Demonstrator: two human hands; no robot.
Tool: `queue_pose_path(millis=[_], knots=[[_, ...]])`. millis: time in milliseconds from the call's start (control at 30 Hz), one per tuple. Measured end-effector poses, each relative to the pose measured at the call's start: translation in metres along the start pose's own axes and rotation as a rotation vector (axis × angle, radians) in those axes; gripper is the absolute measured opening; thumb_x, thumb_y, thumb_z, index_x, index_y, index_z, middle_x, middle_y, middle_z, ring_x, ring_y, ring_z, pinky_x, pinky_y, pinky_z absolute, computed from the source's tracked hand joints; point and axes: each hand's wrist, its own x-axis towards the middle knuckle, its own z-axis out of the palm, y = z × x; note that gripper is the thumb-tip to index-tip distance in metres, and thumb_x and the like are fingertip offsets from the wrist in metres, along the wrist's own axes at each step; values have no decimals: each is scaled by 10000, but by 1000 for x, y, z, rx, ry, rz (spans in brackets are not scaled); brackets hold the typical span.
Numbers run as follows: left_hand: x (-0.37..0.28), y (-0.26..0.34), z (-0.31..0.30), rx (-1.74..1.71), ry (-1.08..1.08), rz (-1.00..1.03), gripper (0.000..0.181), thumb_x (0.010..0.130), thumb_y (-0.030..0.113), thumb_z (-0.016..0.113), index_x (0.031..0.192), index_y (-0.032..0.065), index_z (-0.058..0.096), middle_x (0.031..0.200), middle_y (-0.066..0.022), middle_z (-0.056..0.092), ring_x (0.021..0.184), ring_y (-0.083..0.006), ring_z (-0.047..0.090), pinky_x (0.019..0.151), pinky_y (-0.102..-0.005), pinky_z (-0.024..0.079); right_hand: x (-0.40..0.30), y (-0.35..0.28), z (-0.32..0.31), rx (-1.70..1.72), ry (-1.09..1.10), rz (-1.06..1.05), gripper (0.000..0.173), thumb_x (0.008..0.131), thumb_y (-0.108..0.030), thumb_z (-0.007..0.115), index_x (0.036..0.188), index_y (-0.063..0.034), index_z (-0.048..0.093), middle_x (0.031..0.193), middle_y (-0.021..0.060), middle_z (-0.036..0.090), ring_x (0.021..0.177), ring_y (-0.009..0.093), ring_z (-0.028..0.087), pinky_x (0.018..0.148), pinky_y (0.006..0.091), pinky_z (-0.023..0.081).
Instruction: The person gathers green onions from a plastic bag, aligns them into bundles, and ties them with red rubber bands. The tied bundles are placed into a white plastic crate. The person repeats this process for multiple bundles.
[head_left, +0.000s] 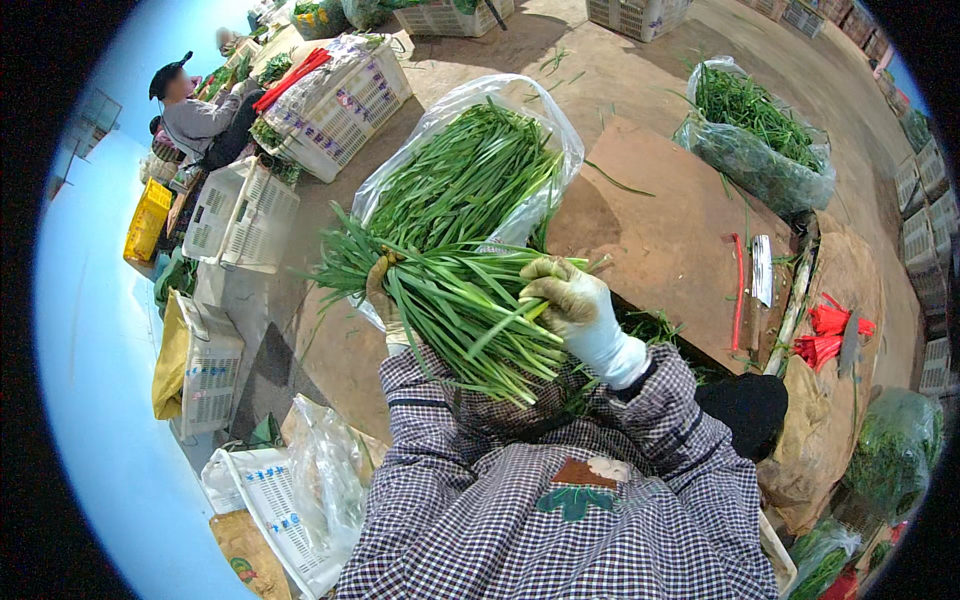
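Note:
My left hand (384, 296), in a soiled glove, is closed round a bunch of long green leafy stalks (465, 307), which look like garlic chives. My right hand (564, 296), in a pale glove with dirty fingers, grips some stalks at the paler ends of the bunch. The bunch fans out between both hands above my lap. Just beyond it, a clear plastic bag (566, 135) holds a thick heap of the same greens (465, 169). To the right, a knife (762, 270) and a red strip (738, 292) lie on a brown board (675, 217).
Another bag of greens (757, 120) stands at the upper right. Red ties (829, 330) lie beside a dark blade (849, 345) at the right. White plastic crates (352, 105) stand at the left and upper left, where a person (199, 112) sits. Loose plastic film (322, 465) lies at the lower left.

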Motion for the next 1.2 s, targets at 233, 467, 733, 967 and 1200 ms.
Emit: queue_pose_path(millis=[233,467,733,967,1200], knots=[[-11,-25,-15,-91,163,29,285,858,141,626,1108,2,619,1089,-201,645,982,-356,639,806,-479,578,-19,-28,-104,615,-470,872,156,876,-117,614,761,-13,596,654,23,558,562,91,504,596,255,441],[5,-31,-78,-112,220,-150,206,867,75,549,1012,-26,655,982,-188,678,887,-273,673,773,-412,587,-52,11,-67,631,-132,785,424,806,-111,674,1197,7,559,953,52,620,825,128,566,925,324,455],[19,-7,-18,-24,454,-192,134,820,83,566,874,-1,655,896,-156,685,814,-279,659,787,-412,560,-50,24,17,701,389,859,221,858,-72,664,1047,38,638,943,73,661,823,138,599,749,273,492],[13,-3,-33,-88,488,-299,185,805,147,559,867,18,676,894,-149,692,814,-286,665,812,-426,550,-48,37,-42,1171,287,778,207,922,-242,597,939,-47,664,710,-43,546,564,48,432,487,186,302],[13,-24,-55,70,408,-283,223,833,136,514,937,1,659,919,-177,683,826,-319,668,792,-450,568,-31,59,-9,374,148,725,331,877,-190,647,1143,4,604,949,80,675,887,161,608,807,278,472]])
